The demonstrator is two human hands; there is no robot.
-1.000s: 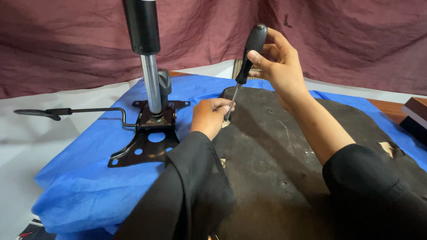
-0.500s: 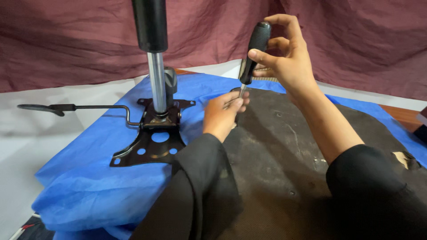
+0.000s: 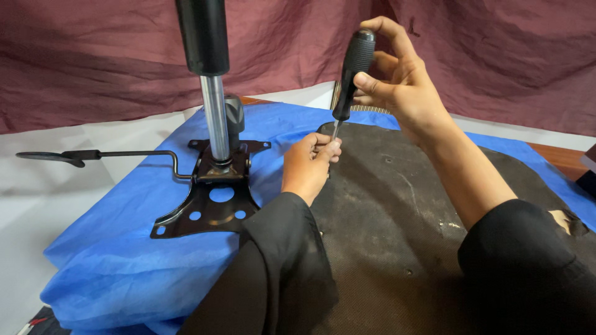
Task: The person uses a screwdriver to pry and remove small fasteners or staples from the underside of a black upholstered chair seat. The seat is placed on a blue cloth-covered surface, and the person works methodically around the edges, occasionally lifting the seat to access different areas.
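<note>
Here we see the right hand [image 3: 403, 87] in the upper centre of the frame, its fingers and thumb wrapped around the black handle of a screwdriver [image 3: 352, 74], which stands nearly upright with its thin metal shaft pointing down. Just below, near the middle of the frame, the left hand [image 3: 308, 166] has its fingertips pinched together around the lower end of that shaft, right at the tip; whether a screw sits between them we cannot tell. Both hands work over a dark, worn seat underside [image 3: 434, 248] that fills the lower right of the frame, lying on a blue cloth [image 3: 124, 248]. At centre left, on the same cloth, stands a black metal chair mechanism plate [image 3: 208, 208] with 1 large round hole and several small ones; a chrome gas-lift column [image 3: 214, 118] rises from it to the top edge. A thin lever rod [image 3: 112, 154] with a flat black paddle runs from the plate to the far left. Maroon drapery [image 3: 93, 56] hangs across the background.
</note>
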